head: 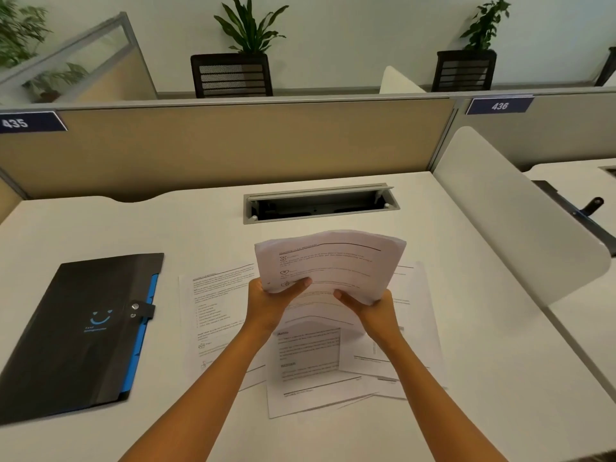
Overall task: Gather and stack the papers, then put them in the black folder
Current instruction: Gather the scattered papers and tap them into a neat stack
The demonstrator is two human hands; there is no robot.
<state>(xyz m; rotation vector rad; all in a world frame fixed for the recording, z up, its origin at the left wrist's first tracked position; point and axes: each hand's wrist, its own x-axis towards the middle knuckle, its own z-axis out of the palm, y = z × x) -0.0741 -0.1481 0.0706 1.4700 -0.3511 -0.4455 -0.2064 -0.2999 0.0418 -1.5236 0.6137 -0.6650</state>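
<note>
A small stack of printed papers (333, 261) is held up above the desk, its top edge curling away from me. My left hand (270, 303) grips its lower left corner, thumb on the front. My right hand (370, 310) grips the lower right corner the same way. Below them several loose printed sheets (310, 371) lie overlapping on the white desk (200, 221). The black folder (80, 331), closed by a snap strap and showing a blue inner edge, lies flat to the left of the sheets.
An open cable tray (320, 205) is set into the desk behind the papers. A beige partition (233, 145) closes the back. A white curved divider (513, 215) stands at the right. Chairs and plants are beyond the partition.
</note>
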